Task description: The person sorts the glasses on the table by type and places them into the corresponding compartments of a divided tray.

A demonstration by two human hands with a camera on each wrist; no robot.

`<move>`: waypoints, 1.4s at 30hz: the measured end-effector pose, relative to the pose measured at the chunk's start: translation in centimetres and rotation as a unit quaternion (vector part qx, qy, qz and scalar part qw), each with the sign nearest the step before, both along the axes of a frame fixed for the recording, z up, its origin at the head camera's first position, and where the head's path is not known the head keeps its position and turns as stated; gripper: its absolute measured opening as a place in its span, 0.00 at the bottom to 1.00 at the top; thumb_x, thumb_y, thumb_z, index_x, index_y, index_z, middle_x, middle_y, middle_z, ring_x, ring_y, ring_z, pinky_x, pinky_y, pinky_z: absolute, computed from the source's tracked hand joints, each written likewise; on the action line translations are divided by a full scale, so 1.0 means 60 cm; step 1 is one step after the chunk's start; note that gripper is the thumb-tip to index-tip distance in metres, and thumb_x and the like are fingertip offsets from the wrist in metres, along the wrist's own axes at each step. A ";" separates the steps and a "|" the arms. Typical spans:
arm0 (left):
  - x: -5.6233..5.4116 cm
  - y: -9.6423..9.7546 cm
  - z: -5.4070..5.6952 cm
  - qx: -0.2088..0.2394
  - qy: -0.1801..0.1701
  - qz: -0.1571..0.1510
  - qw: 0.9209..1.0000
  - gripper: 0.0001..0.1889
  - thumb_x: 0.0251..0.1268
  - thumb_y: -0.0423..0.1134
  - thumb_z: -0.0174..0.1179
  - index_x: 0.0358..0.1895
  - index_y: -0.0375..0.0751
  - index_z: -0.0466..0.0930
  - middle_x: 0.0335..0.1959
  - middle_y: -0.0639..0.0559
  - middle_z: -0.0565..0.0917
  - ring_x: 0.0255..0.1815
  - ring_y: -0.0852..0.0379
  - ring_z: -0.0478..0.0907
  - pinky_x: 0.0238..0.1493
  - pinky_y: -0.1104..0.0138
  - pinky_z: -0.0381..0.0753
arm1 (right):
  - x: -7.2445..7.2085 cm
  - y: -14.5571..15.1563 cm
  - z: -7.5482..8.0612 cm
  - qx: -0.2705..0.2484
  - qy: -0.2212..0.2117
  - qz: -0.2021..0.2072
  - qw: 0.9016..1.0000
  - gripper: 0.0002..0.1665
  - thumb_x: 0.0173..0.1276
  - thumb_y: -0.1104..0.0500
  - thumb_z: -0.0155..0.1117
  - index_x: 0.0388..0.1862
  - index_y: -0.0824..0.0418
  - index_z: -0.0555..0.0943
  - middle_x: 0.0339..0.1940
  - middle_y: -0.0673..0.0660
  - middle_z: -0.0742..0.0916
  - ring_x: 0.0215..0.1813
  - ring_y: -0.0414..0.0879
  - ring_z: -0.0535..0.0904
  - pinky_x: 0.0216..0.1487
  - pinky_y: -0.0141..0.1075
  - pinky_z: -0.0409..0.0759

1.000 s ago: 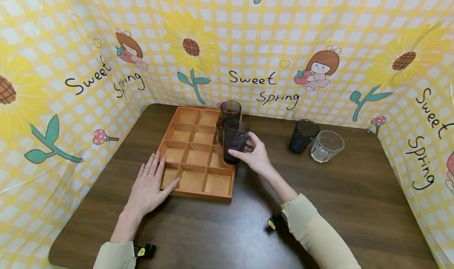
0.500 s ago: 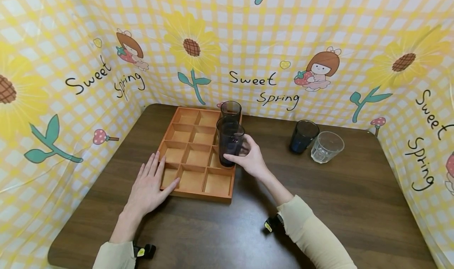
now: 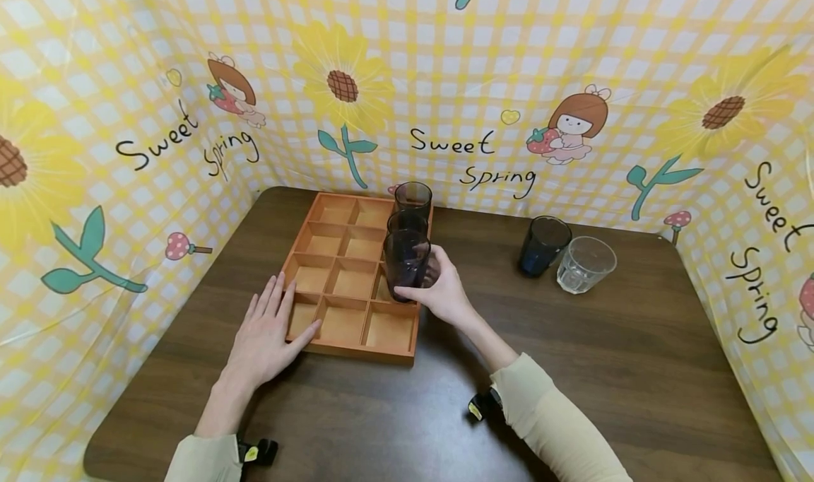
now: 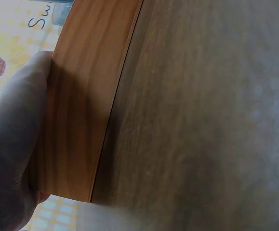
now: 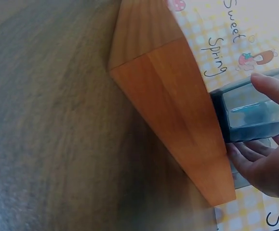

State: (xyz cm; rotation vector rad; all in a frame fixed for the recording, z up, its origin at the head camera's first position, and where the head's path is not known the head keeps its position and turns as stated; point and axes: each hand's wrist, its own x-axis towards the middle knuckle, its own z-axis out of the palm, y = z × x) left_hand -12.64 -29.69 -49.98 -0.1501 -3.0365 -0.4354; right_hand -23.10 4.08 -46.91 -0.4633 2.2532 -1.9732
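My right hand (image 3: 448, 291) holds a dark tinted drinking glass (image 3: 407, 259) upright by its side, thumb in front. The glass is over the right column of a wooden compartment tray (image 3: 356, 351), third row from the back. In the right wrist view the base of the glass (image 5: 252, 110) shows just above the tray's side wall (image 5: 178, 110). Behind it two more dark glasses stand in that column, the farthest one (image 3: 413, 196) mostly visible, the nearer one (image 3: 407, 220) partly hidden. My left hand (image 3: 263, 341) rests on the tray's near left corner, fingers straight.
To the right on the brown table (image 3: 572, 383) stand another dark glass (image 3: 545, 247) and a clear glass (image 3: 585, 264), close together. A yellow checked cloth (image 3: 458, 79) hangs around the back and sides of the table.
My right hand has carried the dark glass leftward and slightly toward me, over the tray's right column. My left hand has stayed on the tray corner.
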 end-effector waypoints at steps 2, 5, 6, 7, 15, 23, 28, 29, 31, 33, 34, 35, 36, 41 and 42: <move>0.001 0.000 -0.001 0.001 0.000 0.000 1.000 0.54 0.81 0.69 0.55 0.91 0.35 0.45 0.94 0.34 0.43 0.94 0.33 0.43 0.90 0.33 0.47 | 0.002 -0.001 -0.003 0.010 0.009 0.000 1.000 0.48 0.60 0.70 0.85 0.76 0.62 0.70 0.66 0.69 0.88 0.64 0.64 0.89 0.61 0.46 0.89; 0.001 0.000 -0.002 0.001 0.002 -0.001 1.000 0.54 0.80 0.69 0.55 0.91 0.35 0.46 0.94 0.34 0.44 0.94 0.33 0.43 0.90 0.33 0.47 | 0.006 -0.002 -0.005 0.022 0.023 -0.002 0.999 0.49 0.59 0.69 0.86 0.76 0.61 0.70 0.65 0.69 0.88 0.63 0.65 0.89 0.63 0.50 0.89; 0.001 -0.001 -0.002 0.001 0.001 0.000 1.000 0.54 0.80 0.69 0.55 0.91 0.35 0.45 0.94 0.34 0.44 0.94 0.33 0.42 0.90 0.33 0.47 | 0.007 -0.002 -0.005 0.025 0.027 -0.003 0.999 0.49 0.59 0.68 0.86 0.76 0.61 0.70 0.65 0.68 0.87 0.63 0.65 0.89 0.63 0.51 0.89; 0.001 -0.001 -0.003 0.001 0.002 0.000 1.000 0.54 0.80 0.69 0.55 0.91 0.35 0.45 0.94 0.34 0.44 0.94 0.33 0.42 0.90 0.33 0.47 | 0.008 -0.002 -0.005 0.029 0.032 -0.004 0.999 0.49 0.59 0.68 0.87 0.76 0.60 0.70 0.65 0.68 0.87 0.64 0.64 0.89 0.64 0.52 0.88; 0.000 -0.003 -0.005 0.002 0.002 0.000 1.000 0.54 0.80 0.69 0.55 0.91 0.36 0.45 0.94 0.35 0.44 0.94 0.33 0.42 0.90 0.33 0.47 | 0.008 -0.004 -0.014 0.041 0.054 -0.012 0.998 0.51 0.58 0.66 0.88 0.76 0.60 0.69 0.66 0.66 0.89 0.63 0.62 0.91 0.65 0.57 0.88; 0.000 -0.002 -0.003 0.004 0.000 0.000 1.000 0.54 0.80 0.69 0.55 0.91 0.36 0.45 0.94 0.34 0.43 0.94 0.33 0.42 0.90 0.33 0.47 | 0.013 -0.006 -0.020 0.090 0.066 -0.031 0.993 0.52 0.57 0.60 0.90 0.76 0.57 0.69 0.64 0.64 0.91 0.62 0.62 0.91 0.65 0.61 0.86; 0.000 -0.001 0.000 0.005 0.002 0.002 1.000 0.54 0.80 0.69 0.55 0.91 0.35 0.46 0.93 0.34 0.44 0.94 0.33 0.43 0.90 0.33 0.47 | 0.013 -0.009 -0.024 0.100 0.079 -0.025 0.992 0.53 0.58 0.61 0.90 0.77 0.58 0.68 0.65 0.65 0.90 0.61 0.60 0.92 0.63 0.55 0.88; 0.000 0.000 0.000 0.004 0.002 0.002 1.000 0.54 0.80 0.69 0.55 0.91 0.35 0.46 0.93 0.34 0.44 0.94 0.33 0.43 0.90 0.33 0.47 | 0.013 -0.009 -0.026 0.101 0.081 -0.024 0.991 0.53 0.58 0.61 0.90 0.78 0.58 0.68 0.65 0.66 0.90 0.61 0.60 0.92 0.62 0.54 0.88; -0.001 -0.001 0.001 0.002 0.003 0.001 1.000 0.54 0.80 0.69 0.55 0.91 0.35 0.46 0.93 0.34 0.45 0.94 0.33 0.43 0.90 0.33 0.48 | 0.013 -0.009 -0.028 0.102 0.084 -0.022 0.991 0.54 0.58 0.61 0.89 0.78 0.59 0.68 0.65 0.66 0.90 0.60 0.59 0.93 0.61 0.53 0.89; -0.001 -0.001 0.001 0.002 0.003 0.001 1.000 0.54 0.80 0.70 0.55 0.91 0.35 0.46 0.93 0.34 0.44 0.94 0.33 0.43 0.90 0.33 0.47 | 0.012 -0.010 -0.031 0.104 0.093 -0.021 0.990 0.53 0.58 0.62 0.89 0.78 0.59 0.68 0.64 0.66 0.91 0.58 0.58 0.93 0.60 0.53 0.89; -0.001 -0.001 0.001 0.002 0.004 0.001 1.000 0.54 0.80 0.70 0.55 0.91 0.35 0.47 0.93 0.34 0.45 0.94 0.33 0.43 0.90 0.33 0.48 | 0.012 -0.010 -0.032 0.107 0.100 -0.021 0.989 0.53 0.58 0.62 0.89 0.77 0.60 0.68 0.63 0.66 0.91 0.58 0.57 0.93 0.59 0.52 0.89; -0.001 -0.001 0.001 0.002 0.004 0.002 1.000 0.54 0.80 0.70 0.55 0.91 0.35 0.47 0.93 0.34 0.45 0.94 0.33 0.43 0.90 0.33 0.47 | 0.012 -0.010 -0.033 0.113 0.107 -0.023 0.988 0.52 0.58 0.61 0.90 0.76 0.60 0.68 0.63 0.65 0.92 0.58 0.56 0.93 0.59 0.52 0.88; -0.001 -0.001 0.001 0.001 0.005 0.002 1.000 0.54 0.80 0.69 0.55 0.91 0.35 0.47 0.93 0.34 0.45 0.94 0.33 0.43 0.90 0.33 0.48 | 0.013 -0.011 -0.035 0.117 0.114 -0.023 0.986 0.52 0.57 0.61 0.90 0.76 0.60 0.69 0.62 0.64 0.92 0.57 0.55 0.92 0.58 0.50 0.88; 0.000 0.000 0.001 0.004 0.005 0.002 1.000 0.54 0.80 0.69 0.55 0.91 0.35 0.47 0.93 0.34 0.45 0.94 0.32 0.43 0.90 0.33 0.47 | 0.014 -0.012 -0.041 0.136 0.139 -0.028 0.980 0.50 0.57 0.61 0.90 0.74 0.60 0.70 0.59 0.63 0.93 0.53 0.52 0.89 0.51 0.42 0.84; 0.000 0.000 0.000 0.004 0.005 0.002 1.000 0.54 0.80 0.69 0.55 0.91 0.35 0.47 0.93 0.34 0.45 0.94 0.32 0.44 0.90 0.33 0.47 | 0.015 -0.012 -0.042 0.136 0.143 -0.028 0.980 0.50 0.57 0.62 0.90 0.74 0.60 0.71 0.59 0.63 0.93 0.52 0.53 0.89 0.50 0.42 0.83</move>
